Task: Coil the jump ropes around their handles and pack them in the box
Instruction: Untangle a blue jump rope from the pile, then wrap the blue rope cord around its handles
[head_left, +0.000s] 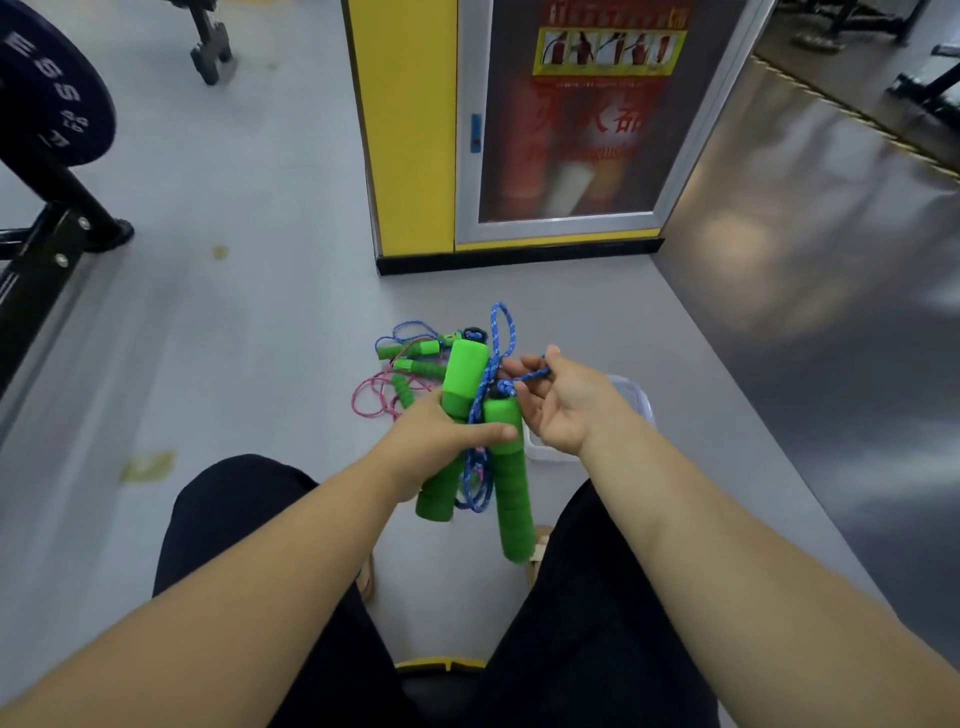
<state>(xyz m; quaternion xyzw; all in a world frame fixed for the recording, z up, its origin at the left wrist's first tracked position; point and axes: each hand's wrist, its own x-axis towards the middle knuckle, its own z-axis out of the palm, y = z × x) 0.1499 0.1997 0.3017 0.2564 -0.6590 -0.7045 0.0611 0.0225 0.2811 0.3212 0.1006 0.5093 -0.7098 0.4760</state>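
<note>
Left hand: my left hand (447, 436) has its fingers curled round both green handles (511, 493), with the thumb across the front. I clamp them side by side, left of the box, so they make one core to wind on.
Right hand: my right hand (566, 405) pinches the blue rope (500, 332) between thumb and fingertips, the other fingers loose. It is directly over the box, to keep the cord taut.
Blue rope: one loop stands above the handle tops, and slack hangs between the handles. I judge the winding is only partly done.
Box: the clear box (638, 397) sits on the floor, mostly hidden by my right hand, so I cannot tell what is in it.
Other ropes: a loose pile (415, 361) with pink and blue cords lies left of the box, not yet coiled.
</note>
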